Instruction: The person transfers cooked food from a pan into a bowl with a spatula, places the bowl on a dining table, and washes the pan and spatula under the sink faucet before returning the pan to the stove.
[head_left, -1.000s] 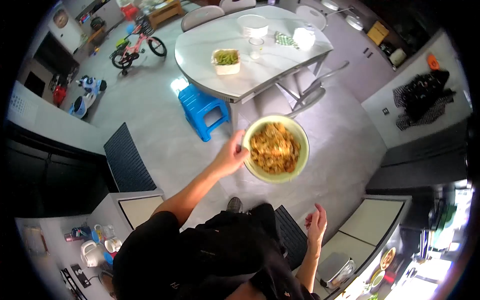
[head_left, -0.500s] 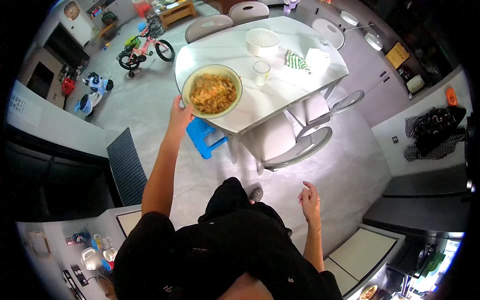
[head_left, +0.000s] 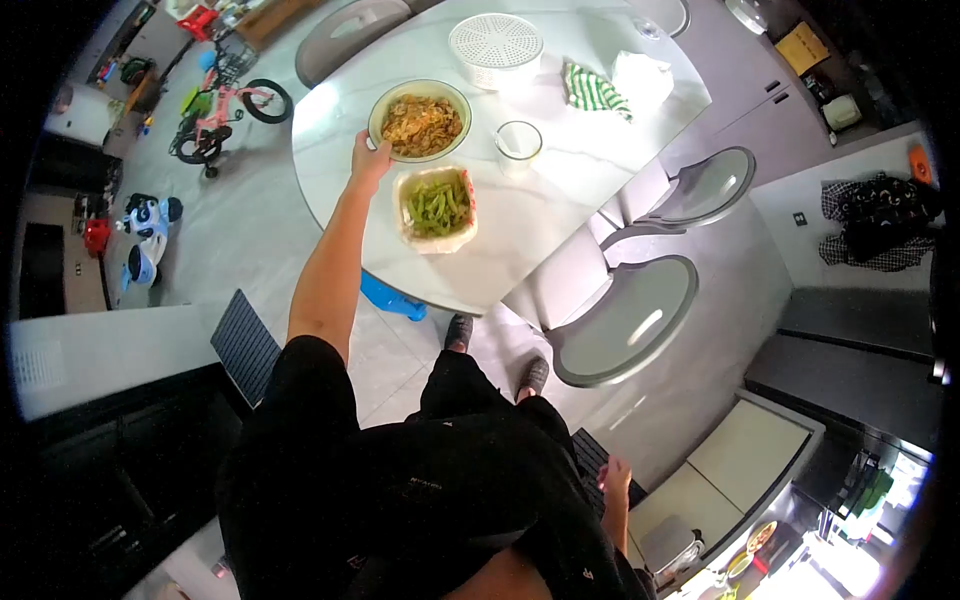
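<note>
While the left hand (head_left: 370,163) is pinching the bowl (head_left: 465,110), the greens (head_left: 437,208) hidden earlier are showing near it; whether the right hand (head_left: 617,474) is curling, I cannot tell.

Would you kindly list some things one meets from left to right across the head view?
Ride-on toy, pink bicycle, left hand, bowl of food, drinking glass, striped cloth, hanging clothes.

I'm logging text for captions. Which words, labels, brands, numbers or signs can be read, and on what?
None can be read.
Shirt: small pale print, too small to read.
Left wall: faint marks, too blurred to read.
Tub: reddish marks, too blurred to tell whether they're print.
Bowl: no print shows.
</note>
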